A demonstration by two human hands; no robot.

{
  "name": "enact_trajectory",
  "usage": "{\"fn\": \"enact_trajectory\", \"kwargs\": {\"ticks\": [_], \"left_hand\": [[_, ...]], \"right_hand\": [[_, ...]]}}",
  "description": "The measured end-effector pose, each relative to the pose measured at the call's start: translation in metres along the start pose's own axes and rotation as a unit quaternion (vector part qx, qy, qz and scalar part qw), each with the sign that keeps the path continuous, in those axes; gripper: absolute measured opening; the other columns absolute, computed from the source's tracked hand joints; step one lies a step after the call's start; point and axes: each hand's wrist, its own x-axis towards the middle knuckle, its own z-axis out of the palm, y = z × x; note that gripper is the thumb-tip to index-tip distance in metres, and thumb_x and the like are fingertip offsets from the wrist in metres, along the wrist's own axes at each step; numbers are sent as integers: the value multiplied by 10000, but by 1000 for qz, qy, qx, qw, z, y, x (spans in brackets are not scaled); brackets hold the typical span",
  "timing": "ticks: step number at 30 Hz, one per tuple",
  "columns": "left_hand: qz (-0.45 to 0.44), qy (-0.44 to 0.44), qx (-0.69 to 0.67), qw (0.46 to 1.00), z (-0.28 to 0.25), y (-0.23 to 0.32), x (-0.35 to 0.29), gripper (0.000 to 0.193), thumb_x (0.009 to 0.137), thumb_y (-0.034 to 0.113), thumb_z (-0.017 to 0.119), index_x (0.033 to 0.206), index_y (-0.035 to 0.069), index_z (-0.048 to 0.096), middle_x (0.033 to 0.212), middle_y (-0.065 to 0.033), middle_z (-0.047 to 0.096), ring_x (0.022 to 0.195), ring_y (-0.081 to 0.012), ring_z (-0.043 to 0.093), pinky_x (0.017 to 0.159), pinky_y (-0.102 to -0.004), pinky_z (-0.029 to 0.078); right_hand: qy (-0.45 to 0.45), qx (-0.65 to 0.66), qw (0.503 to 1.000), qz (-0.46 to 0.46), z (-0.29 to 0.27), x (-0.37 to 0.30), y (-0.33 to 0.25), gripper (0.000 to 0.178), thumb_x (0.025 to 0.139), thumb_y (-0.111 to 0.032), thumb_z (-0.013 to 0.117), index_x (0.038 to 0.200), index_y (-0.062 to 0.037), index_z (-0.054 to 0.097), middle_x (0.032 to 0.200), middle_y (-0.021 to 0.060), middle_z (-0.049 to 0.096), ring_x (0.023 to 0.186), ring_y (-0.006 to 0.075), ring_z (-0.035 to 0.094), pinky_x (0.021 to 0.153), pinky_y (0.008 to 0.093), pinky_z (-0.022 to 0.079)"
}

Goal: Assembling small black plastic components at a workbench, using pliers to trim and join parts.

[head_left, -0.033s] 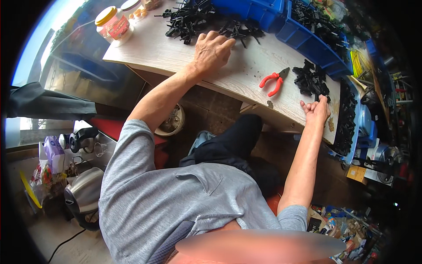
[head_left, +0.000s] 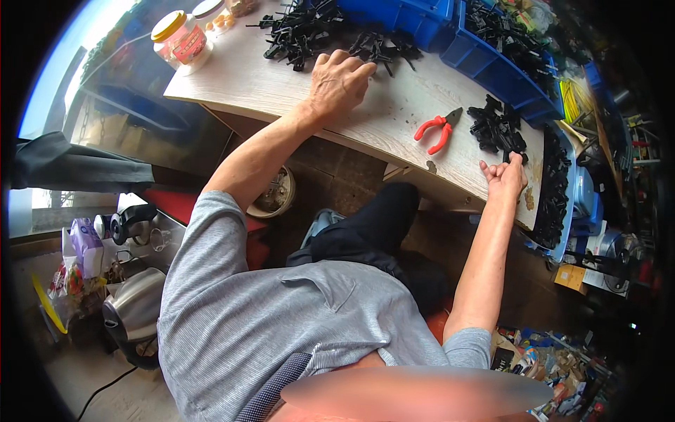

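Note:
My left hand (head_left: 340, 83) rests on the pale wooden table (head_left: 246, 84), knuckles up and fingers curled under. Its fingertips are hidden, so whatever they hold does not show. Just beyond it lies a small heap of black plastic parts (head_left: 383, 50), with a larger heap (head_left: 299, 39) to its left. At the table's right side, my right hand (head_left: 506, 177) has its fingers bent, the index fingertip against a black plastic part at the near edge of another pile (head_left: 494, 126). Between the hands lie red-handled pliers (head_left: 437, 133), jaws pointing away.
Blue bins (head_left: 485, 60) line the table's back; the right one holds black parts. A blue tray (head_left: 562, 239) of black pieces adjoins the right edge. Lidded jars (head_left: 184, 46) stand at the back left. Below are a bucket (head_left: 285, 193) and a metal kettle (head_left: 137, 302).

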Motion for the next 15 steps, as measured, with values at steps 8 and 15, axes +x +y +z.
{"fn": "enact_trajectory", "kwargs": {"ticks": [8, 15], "left_hand": [[-99, 100, -114, 983, -14, 21, -8, 240, 777, 79, 702, 1011, 132, 692, 875, -14, 696, 873, -213, 633, 760, -349, 468], [-130, 120, -178, 968, -12, 62, -10, 276, 735, 35, 706, 998, 112, 679, 875, -36, 696, 879, -237, 634, 763, -361, 486]], "right_hand": [[-38, 35, 998, -35, 3, -30, -5, 230, 861, -208, 675, 786, -80, 499, 483, 12, 315, 433, 161, 408, 587, 491, 586], [-150, 7, 989, -16, 10, -61, -5, 175, 849, -190, 656, 768, -91, 537, 506, -17, 326, 450, 125, 403, 564, 481, 579]]}}
